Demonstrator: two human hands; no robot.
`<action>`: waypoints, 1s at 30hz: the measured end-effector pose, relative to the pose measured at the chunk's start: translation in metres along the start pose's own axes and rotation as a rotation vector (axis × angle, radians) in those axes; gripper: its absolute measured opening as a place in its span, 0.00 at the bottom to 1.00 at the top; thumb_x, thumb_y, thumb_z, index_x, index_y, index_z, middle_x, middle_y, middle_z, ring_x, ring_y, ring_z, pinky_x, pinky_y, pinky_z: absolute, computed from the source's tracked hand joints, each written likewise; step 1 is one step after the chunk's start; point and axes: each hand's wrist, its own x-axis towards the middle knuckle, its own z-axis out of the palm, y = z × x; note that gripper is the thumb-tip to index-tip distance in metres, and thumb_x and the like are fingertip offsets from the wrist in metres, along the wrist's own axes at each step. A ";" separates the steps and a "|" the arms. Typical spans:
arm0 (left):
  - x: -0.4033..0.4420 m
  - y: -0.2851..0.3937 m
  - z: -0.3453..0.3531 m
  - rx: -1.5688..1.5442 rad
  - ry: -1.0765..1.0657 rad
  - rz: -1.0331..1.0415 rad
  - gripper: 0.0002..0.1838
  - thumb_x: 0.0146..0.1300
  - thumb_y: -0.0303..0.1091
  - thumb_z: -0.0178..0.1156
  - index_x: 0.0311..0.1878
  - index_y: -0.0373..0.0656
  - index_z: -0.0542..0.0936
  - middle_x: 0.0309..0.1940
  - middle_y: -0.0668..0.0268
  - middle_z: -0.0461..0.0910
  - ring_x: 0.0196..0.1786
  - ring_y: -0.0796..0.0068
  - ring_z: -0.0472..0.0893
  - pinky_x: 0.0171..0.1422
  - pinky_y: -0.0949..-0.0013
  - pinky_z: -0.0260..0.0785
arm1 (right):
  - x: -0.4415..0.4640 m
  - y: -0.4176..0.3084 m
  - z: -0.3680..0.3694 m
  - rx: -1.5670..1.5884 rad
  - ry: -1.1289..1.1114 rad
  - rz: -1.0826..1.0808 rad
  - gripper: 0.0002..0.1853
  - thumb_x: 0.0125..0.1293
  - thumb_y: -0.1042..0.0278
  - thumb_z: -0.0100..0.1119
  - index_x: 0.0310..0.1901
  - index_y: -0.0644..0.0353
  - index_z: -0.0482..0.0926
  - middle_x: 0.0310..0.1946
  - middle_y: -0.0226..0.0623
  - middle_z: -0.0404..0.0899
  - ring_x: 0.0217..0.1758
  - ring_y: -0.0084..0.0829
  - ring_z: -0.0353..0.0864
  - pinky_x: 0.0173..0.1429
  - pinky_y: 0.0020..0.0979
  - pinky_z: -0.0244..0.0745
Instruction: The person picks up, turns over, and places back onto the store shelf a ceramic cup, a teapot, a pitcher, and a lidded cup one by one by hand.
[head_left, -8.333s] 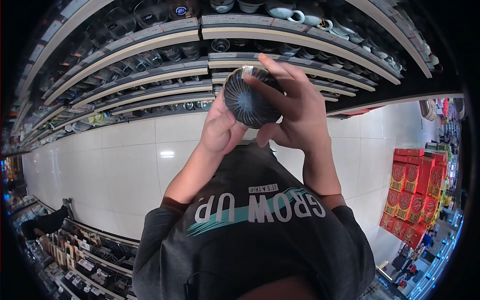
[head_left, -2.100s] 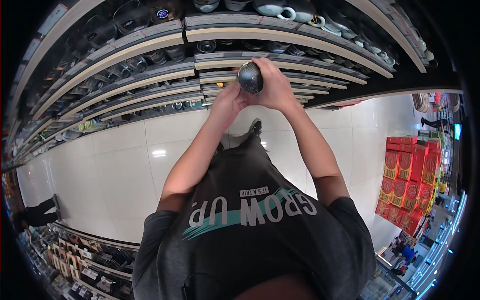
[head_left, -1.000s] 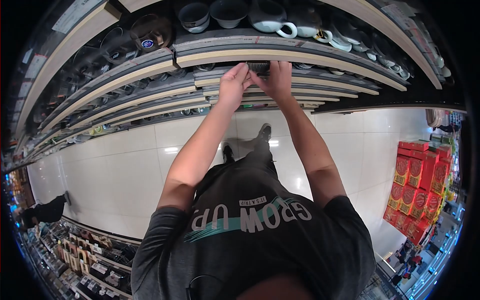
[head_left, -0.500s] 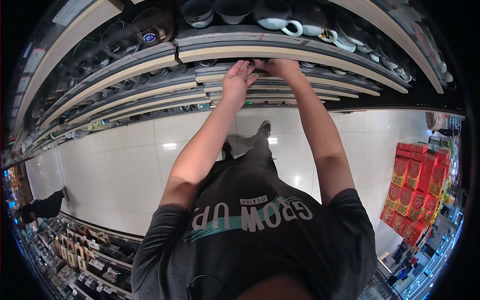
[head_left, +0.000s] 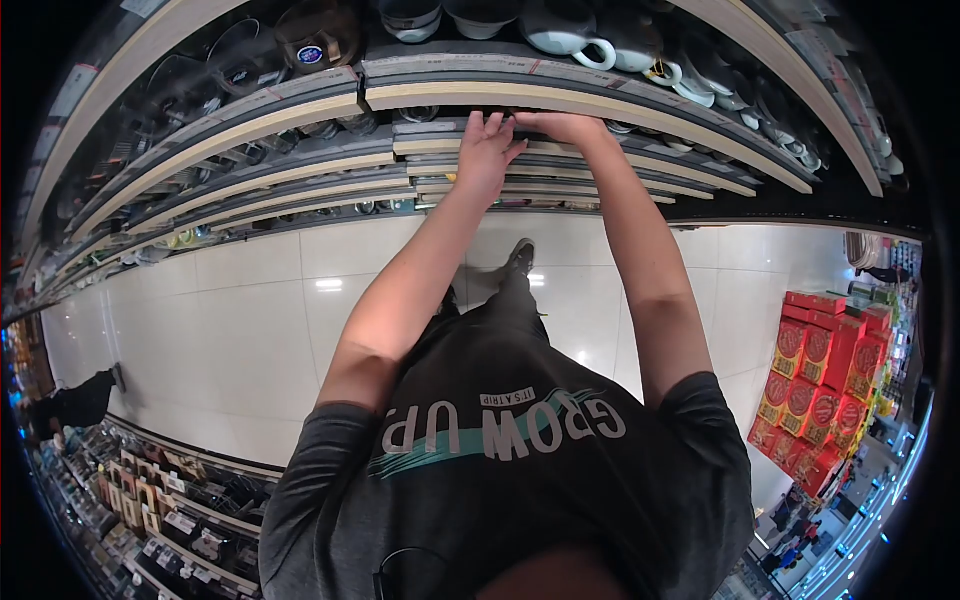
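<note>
My left hand (head_left: 486, 148) reaches up to the shelf's front edge (head_left: 450, 95), fingers apart, fingertips at the gap below it. Close on its right is my right hand (head_left: 566, 128), bent at the wrist, with a straight finger pointing toward my left hand. The shelf edge hides most of its other fingers. Nothing held shows in either hand; whatever lies in the gap between them is hidden. On the shelf above stand bowls (head_left: 480, 17), a white cup with a round handle (head_left: 562, 36) and a brown glass pot (head_left: 318, 35) with a round sticker.
More shelves (head_left: 300, 170) with glassware drop away below. Stacked red boxes (head_left: 815, 390) stand on the pale tiled floor (head_left: 250, 330) at the right. Another person in dark clothes (head_left: 75, 398) is at the far left, near a rack of packaged goods (head_left: 170, 490).
The view has shifted slightly, and the shelf goods sit a little higher and to the right. My left hand has moved up and right, its fingertips closer under the shelf edge.
</note>
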 end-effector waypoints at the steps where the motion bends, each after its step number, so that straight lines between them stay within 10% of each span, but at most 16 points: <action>1: 0.000 0.001 0.001 0.007 -0.021 0.007 0.21 0.69 0.18 0.48 0.62 0.47 0.60 0.60 0.64 0.65 0.66 0.70 0.68 0.66 0.53 0.66 | -0.002 -0.002 -0.002 -0.001 -0.001 -0.001 0.30 0.54 0.38 0.65 0.55 0.45 0.81 0.57 0.33 0.80 0.61 0.36 0.76 0.65 0.34 0.68; 19: 0.000 0.003 -0.002 0.101 0.012 -0.015 0.33 0.69 0.17 0.46 0.73 0.43 0.47 0.72 0.52 0.56 0.70 0.62 0.66 0.64 0.54 0.70 | -0.006 -0.010 -0.003 -0.333 -0.075 -0.097 0.29 0.63 0.42 0.53 0.61 0.49 0.76 0.60 0.42 0.77 0.62 0.45 0.74 0.67 0.39 0.66; 24: -0.042 0.014 -0.021 0.148 -0.052 0.003 0.39 0.70 0.19 0.46 0.78 0.45 0.40 0.75 0.49 0.52 0.71 0.57 0.66 0.65 0.56 0.71 | -0.054 -0.009 0.024 -0.262 0.546 -0.376 0.26 0.57 0.55 0.64 0.55 0.62 0.76 0.52 0.47 0.80 0.59 0.47 0.76 0.64 0.47 0.67; 30: -0.115 0.027 -0.131 0.231 0.175 -0.064 0.35 0.70 0.23 0.46 0.77 0.43 0.46 0.72 0.49 0.60 0.64 0.52 0.75 0.61 0.58 0.74 | -0.148 0.013 0.099 -0.074 0.699 -0.377 0.26 0.53 0.73 0.63 0.57 0.60 0.71 0.54 0.44 0.75 0.69 0.50 0.67 0.72 0.66 0.47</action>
